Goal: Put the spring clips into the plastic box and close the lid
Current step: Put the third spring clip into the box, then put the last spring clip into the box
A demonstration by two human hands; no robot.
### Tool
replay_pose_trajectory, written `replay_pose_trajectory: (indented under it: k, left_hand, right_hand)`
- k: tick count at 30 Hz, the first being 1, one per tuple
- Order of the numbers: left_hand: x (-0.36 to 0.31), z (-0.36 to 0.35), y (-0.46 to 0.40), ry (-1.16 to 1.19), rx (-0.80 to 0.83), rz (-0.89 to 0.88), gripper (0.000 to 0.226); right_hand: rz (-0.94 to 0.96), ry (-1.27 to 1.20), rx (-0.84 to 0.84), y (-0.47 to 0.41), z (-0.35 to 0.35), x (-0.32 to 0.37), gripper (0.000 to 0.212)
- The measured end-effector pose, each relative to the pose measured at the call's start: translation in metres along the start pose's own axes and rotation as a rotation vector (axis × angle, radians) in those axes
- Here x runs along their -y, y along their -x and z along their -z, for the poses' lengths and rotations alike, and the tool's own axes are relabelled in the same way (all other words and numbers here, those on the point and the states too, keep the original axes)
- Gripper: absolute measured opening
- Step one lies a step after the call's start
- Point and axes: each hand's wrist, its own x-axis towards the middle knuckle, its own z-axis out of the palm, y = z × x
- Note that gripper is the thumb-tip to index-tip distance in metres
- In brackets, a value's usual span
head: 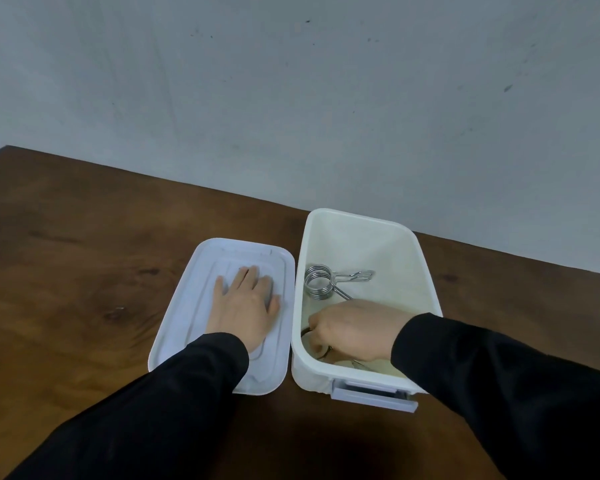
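While the dark brown wooden table [84, 271] carries everything, the open white rectangular plastic box [423, 271] is seen at the right, with its flat white plastic lid [201, 271] lying just beside it at the left. One coiled steel spring clip [321, 282] lies inside the box. A second, darker clip [307, 336] is being set down at the near end; judged from this, it should be laid flat and released clear of the first, so the lid can seat. The left hand [245, 306] is spread flat on the lid. The right hand [354, 329] is curled over the second clip, though the pinch itself is hidden.
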Motion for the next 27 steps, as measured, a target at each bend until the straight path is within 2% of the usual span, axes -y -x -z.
replay_pose_trajectory:
  k: [2, 4, 8, 10, 12, 16, 18, 23, 27]
  left_hand:
    - [0.0, 0.0, 0.001, -0.003, -0.005, 0.0, 0.044]
    - [0.0, 0.0, 0.001, -0.001, -0.005, 0.001, 0.044]
    - [-0.001, 0.002, 0.001, -0.008, 0.008, -0.001, 0.044]
    - [-0.002, 0.004, 0.002, -0.002, 0.017, -0.001, 0.044]
    - [-0.003, 0.006, 0.003, 0.01, 0.023, 0.004, 0.046]
    - [-0.006, 0.01, 0.007, 0.011, 0.018, -0.003, 0.045]
    - [-0.009, 0.012, 0.007, 0.013, 0.015, -0.006, 0.042]
    - [-0.01, 0.014, 0.008, 0.001, 0.031, 0.0, 0.042]
    - [-0.01, 0.013, 0.008, 0.003, 0.025, 0.003, 0.039]
  right_hand:
    - [0.036, -0.012, -0.075, 0.009, 0.014, -0.004, 0.025]
    - [-0.02, -0.074, -0.282, 0.024, 0.028, -0.015, 0.025]
    - [-0.391, -0.154, -0.731, 0.067, 0.036, -0.062, 0.035]
    - [-0.625, -0.309, -0.829, 0.091, 0.026, -0.09, 0.04]
    - [-0.823, -0.397, -0.802, 0.113, 0.003, -0.117, 0.038]
    - [-1.064, -0.325, -0.415, 0.14, -0.072, -0.142, 0.03]
    - [-1.116, -0.33, -0.322, 0.147, -0.103, -0.144, 0.03]
    - [-1.2, -0.343, -0.299, 0.148, -0.144, -0.138, 0.017]
    - [-1.171, -0.367, -0.392, 0.146, -0.152, -0.135, 0.017]
